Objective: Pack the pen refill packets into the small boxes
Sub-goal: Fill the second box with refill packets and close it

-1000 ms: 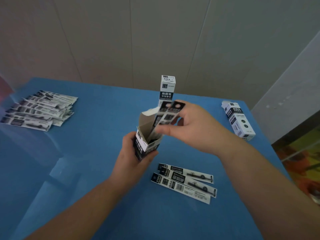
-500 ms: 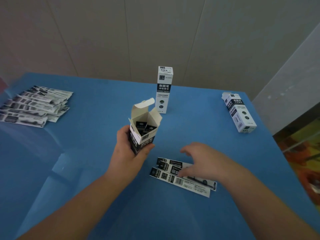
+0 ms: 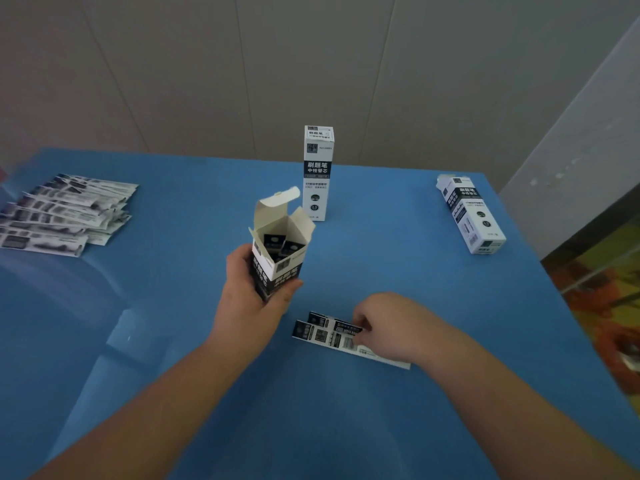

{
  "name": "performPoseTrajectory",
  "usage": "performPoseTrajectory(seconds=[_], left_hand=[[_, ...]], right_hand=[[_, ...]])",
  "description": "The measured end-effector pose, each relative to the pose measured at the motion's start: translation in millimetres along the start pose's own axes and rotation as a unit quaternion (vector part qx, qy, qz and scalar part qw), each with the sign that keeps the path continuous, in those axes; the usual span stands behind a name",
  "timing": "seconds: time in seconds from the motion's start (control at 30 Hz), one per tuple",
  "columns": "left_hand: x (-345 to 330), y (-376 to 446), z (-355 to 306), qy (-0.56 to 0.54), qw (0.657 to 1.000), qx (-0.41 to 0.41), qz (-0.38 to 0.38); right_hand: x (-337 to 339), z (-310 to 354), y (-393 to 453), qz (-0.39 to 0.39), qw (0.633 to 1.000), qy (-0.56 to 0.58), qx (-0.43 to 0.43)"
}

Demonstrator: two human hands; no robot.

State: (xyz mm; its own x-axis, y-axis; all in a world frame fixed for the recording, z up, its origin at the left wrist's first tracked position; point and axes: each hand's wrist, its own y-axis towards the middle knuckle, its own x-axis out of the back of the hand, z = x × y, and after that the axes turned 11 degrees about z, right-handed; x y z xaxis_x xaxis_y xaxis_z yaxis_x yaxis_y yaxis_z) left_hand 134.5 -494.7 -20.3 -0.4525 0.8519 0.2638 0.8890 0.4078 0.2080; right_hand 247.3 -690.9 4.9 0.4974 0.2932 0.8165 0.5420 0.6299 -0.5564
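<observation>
My left hand (image 3: 251,299) grips an open white-and-black small box (image 3: 278,252) upright above the blue table (image 3: 381,254). Its top flaps stand open and the dark ends of refill packets show inside. A few black-and-white refill packets (image 3: 325,334) lie flat on the table just right of that hand. My right hand (image 3: 388,323) rests on them, fingertips pinching the topmost packet at its dark end. The packets' right ends are hidden under the hand.
A closed box (image 3: 317,174) stands upright behind the open one. Another closed box (image 3: 471,214) lies on its side near the table's right edge. A fanned pile of several refill packets (image 3: 62,214) sits at the far left. A wall runs behind the table.
My right hand let go of the packets it was feeding into the box, dropped to the loose packets on the table and closed its fingers on the top one. The left hand kept holding the box.
</observation>
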Motion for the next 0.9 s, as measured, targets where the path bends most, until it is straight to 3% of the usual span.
performPoseTrajectory(seconds=[0.23, 0.4, 0.47, 0.57, 0.73, 0.8, 0.9], left_hand=[[0, -1, -2, 0.004, 1.000, 0.009, 0.002], [0, -2, -1, -0.002, 1.000, 0.011, 0.007], [0, -2, 0, -0.003, 1.000, 0.012, 0.008], [0, -1, 0, -0.001, 1.000, 0.012, 0.009], [-1, -2, -2, 0.003, 1.000, 0.010, 0.005], [-1, -4, -2, 0.000, 1.000, 0.010, 0.008], [-1, -5, -3, 0.006, 1.000, 0.007, 0.007]], right_hand=[[25, -8, -8, -0.102, 0.992, 0.071, -0.019], [48, -9, -24, -0.172, 0.962, 0.210, 0.008], [55, -6, -34, -0.199, 0.929, 0.310, 0.033], [69, 5, -53, -0.220, 0.827, 0.498, 0.138], [94, 25, -73, -0.257, 0.682, 0.621, 0.287], [100, 32, -74, -0.278, 0.655, 0.631, 0.310], [106, 40, -71, -0.318, 0.645, 0.622, 0.309]])
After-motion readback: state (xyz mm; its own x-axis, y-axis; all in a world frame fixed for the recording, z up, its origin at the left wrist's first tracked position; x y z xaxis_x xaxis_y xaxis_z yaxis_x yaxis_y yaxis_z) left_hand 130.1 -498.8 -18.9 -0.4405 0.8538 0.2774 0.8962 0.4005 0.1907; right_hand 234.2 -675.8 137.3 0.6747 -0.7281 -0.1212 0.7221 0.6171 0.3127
